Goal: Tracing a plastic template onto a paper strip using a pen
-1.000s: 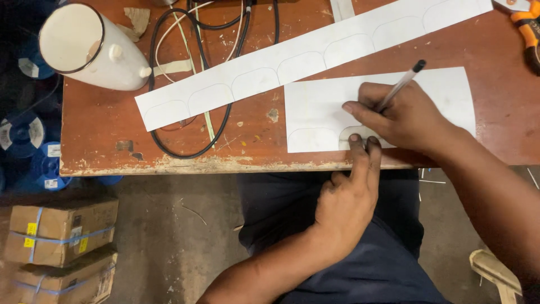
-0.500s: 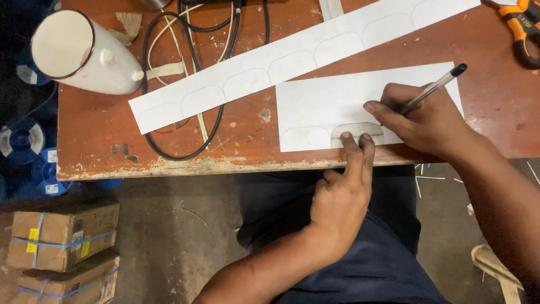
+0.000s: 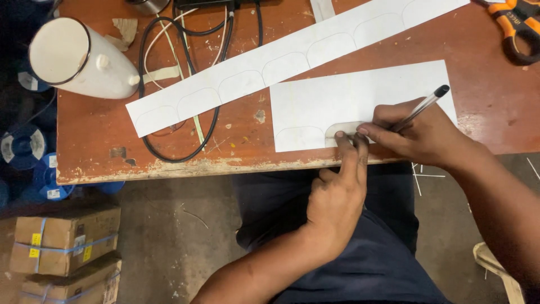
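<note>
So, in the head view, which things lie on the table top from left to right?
White jug → black cable loop → long paper strip → paper sheet → left hand pressing a small template → right hand holding a pen → orange scissors.

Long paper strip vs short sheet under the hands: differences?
The long paper strip lies diagonally, untouched; the short sheet lies squarer to the table edge, pinned by the left hand.
The strip carries a full row of traced arches; the sheet only two, the right hand tracing with a pen.
Both white.
</note>
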